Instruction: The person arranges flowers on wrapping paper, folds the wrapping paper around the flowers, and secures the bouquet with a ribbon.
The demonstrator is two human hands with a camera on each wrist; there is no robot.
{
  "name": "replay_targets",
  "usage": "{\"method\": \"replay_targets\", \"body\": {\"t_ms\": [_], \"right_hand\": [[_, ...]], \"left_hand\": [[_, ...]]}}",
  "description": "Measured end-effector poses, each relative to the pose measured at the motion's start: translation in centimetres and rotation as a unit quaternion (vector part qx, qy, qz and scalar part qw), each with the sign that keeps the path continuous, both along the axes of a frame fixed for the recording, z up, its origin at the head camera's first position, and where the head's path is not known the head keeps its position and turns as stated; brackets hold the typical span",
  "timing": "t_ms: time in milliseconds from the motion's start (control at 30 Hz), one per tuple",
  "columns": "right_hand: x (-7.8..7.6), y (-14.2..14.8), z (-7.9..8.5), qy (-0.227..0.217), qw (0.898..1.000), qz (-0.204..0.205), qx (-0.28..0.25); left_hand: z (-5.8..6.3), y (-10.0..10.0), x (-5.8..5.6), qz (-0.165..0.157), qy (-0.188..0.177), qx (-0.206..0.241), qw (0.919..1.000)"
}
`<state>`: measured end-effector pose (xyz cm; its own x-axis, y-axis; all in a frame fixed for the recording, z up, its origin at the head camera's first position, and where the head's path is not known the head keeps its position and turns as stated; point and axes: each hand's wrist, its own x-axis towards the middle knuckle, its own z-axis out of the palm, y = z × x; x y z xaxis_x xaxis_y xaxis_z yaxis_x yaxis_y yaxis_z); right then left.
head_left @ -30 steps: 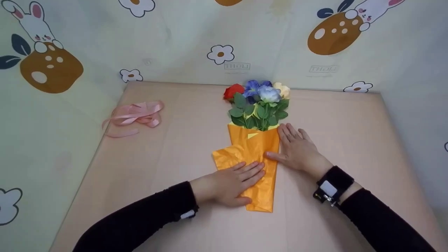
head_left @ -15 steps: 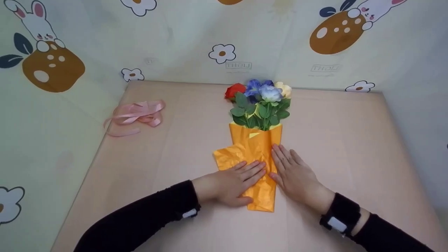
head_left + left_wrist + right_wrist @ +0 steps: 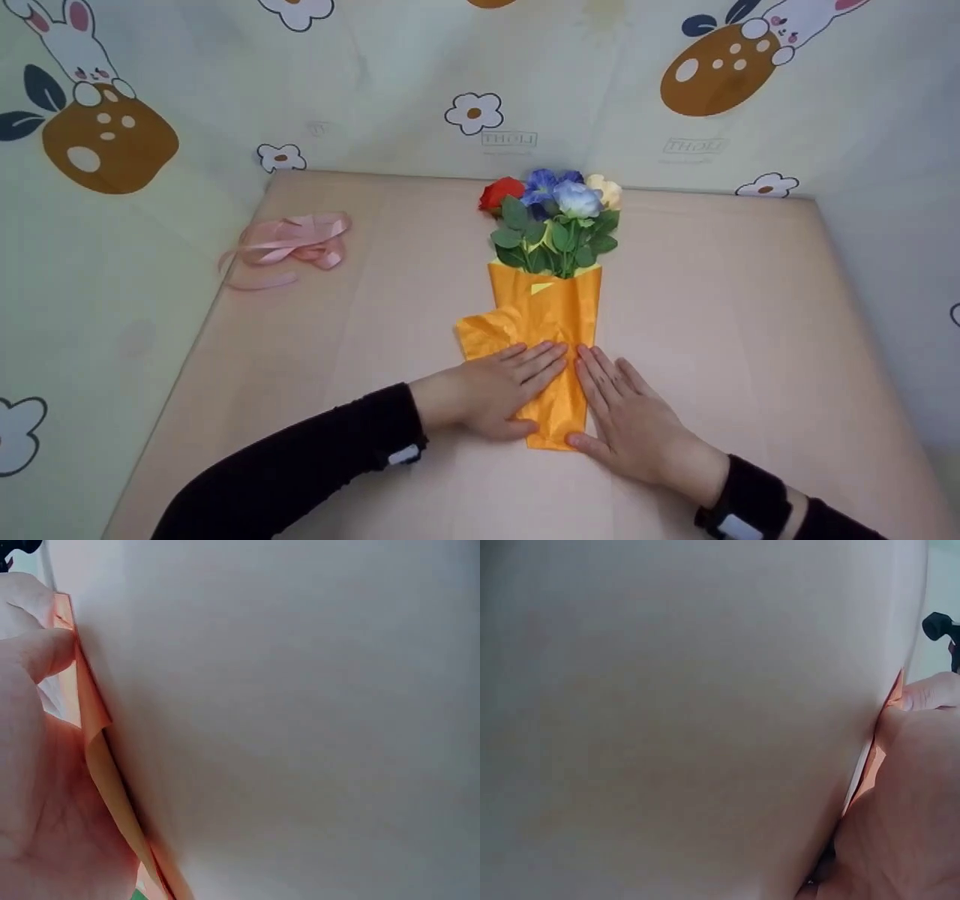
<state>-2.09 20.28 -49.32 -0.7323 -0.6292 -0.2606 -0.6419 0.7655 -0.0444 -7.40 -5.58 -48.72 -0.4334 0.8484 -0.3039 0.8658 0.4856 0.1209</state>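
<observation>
We saw the orange paper (image 3: 551, 307) lying on the desk (image 3: 720, 300), wrapped around the lower part of the flowers (image 3: 577, 199), with their heads and leaves (image 3: 514, 214) showing past its far edge. The left hand (image 3: 491, 394) lay across the paper's lower left part, fingers straight and thumb spread, holding nothing in its grasp. The right hand (image 3: 637, 427) lay along the right edge, fingers extended, thumb touching near the bottom corner; it gripped nothing either. We judged the paper light, thin and quick to crease, with a smooth face that could slide under a fingertip, so a broad, flat palm seemed to suit it better than a pinch, which might have crumpled or torn it. The flap (image 3: 484, 334) at the left looked likeliest to spring up. For lifting, we would have taken the wrapped part round its middle, gently, and kept off the flower heads, which looked soft and easily bent
</observation>
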Motion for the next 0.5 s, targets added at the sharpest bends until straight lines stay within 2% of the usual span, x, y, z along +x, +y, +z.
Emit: {"method": "replay_targets", "body": {"t_ms": [100,167,267,367,500], "right_hand": [[-0.1,-0.1,0.1,-0.004,1.000,-0.001,0.001],[-0.1,-0.1,0.2,-0.004,1.000,-0.001,-0.003],[-0.1,-0.2,0.3,-0.004,1.000,0.000,0.001],[-0.1,-0.2,0.3,-0.004,1.000,-0.001,0.003],[0.0,-0.3,0.5,-0.009,1.000,-0.003,0.006]], "left_hand": [[0.4,0.4,-0.4,0.010,0.036,0.001,0.9993],[0.5,0.9,-0.8,0.014,0.047,0.007,0.9988],[0.5,1.6,-1.9,0.022,0.031,0.017,0.9991],[0.3,2.0,-3.1,0.056,0.012,0.016,0.9982],[-0.1,2.0,-4.2,0.098,0.013,-0.006,0.9950]]}}
